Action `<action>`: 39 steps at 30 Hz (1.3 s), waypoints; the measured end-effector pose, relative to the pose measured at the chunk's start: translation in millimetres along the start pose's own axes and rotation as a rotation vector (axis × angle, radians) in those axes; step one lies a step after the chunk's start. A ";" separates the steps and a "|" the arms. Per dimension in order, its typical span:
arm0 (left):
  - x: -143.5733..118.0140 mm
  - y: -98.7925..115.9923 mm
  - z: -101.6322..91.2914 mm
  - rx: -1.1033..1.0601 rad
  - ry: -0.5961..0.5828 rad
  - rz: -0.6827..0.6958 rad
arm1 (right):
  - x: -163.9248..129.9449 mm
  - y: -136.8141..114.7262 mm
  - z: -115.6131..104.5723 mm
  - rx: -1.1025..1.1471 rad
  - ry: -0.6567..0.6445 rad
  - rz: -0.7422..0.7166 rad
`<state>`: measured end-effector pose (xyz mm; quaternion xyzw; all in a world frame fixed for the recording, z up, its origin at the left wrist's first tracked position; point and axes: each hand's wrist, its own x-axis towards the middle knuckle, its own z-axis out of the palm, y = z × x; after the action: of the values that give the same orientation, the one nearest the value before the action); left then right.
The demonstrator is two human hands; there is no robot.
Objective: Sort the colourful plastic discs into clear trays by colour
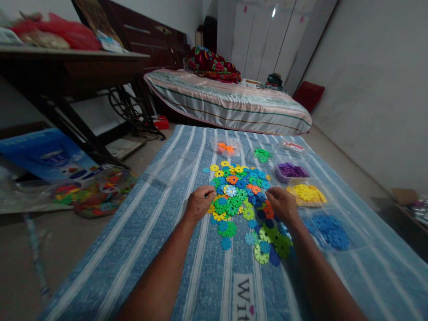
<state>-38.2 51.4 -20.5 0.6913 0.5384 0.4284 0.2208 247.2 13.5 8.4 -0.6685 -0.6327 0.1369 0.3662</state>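
Note:
A loose heap of flat, notched plastic discs (236, 194) in yellow, green, blue and orange lies mid-table. At its left edge is my left hand (199, 203), fingers curled together; anything inside them is too small to make out. My right hand (282, 204) is closed too, thumb against fingers, over the heap's right side, and its fingertips hide whatever it may hold. Below it, larger lime-green discs (281, 245) spread toward me, partly under my wrist. To the right stand clear tubs of purple discs (293, 170), yellow discs (309, 193) and blue discs (331, 232).
Farther back sit a tub of orange discs (225, 148), a pile of green discs (262, 155) and a clear box with red pieces (293, 146). A transparent lid or tray (172, 167) lies left on the striped cloth (160, 214). Beyond is a bed (234, 102).

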 end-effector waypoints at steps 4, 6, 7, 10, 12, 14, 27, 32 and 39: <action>-0.3 0.5 -0.2 0.016 0.006 -0.014 | -15.3 18.6 -3.8 -0.145 -0.060 -0.061; -0.1 -0.5 0.5 0.024 0.011 -0.021 | -20.9 25.6 -4.8 -0.187 -0.135 -0.121; 0.0 -1.2 0.9 0.027 0.012 -0.022 | -23.3 28.2 -5.0 -0.202 -0.170 -0.149; 0.8 -3.9 2.0 0.032 0.008 -0.022 | -28.7 32.8 -4.1 -0.257 -0.227 -0.204; 1.2 -5.3 2.4 0.032 0.003 -0.019 | -31.0 34.0 -3.0 -0.296 -0.245 -0.218; 1.3 -5.8 2.4 0.032 0.005 -0.014 | -32.4 34.7 -2.1 -0.321 -0.259 -0.226; 0.9 -0.9 0.6 0.035 0.016 -0.014 | -34.0 41.3 2.1 -0.222 -0.200 -0.148; 1.0 -0.9 0.8 0.036 0.018 -0.024 | -35.0 41.2 1.8 -0.149 -0.160 -0.102; 1.2 0.2 0.3 0.035 0.006 -0.021 | -35.7 36.0 -2.4 -0.019 -0.103 -0.047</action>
<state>-37.7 52.5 -20.0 0.6881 0.5536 0.4186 0.2117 269.8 -18.6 -23.8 -0.6490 -0.6675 0.1562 0.3300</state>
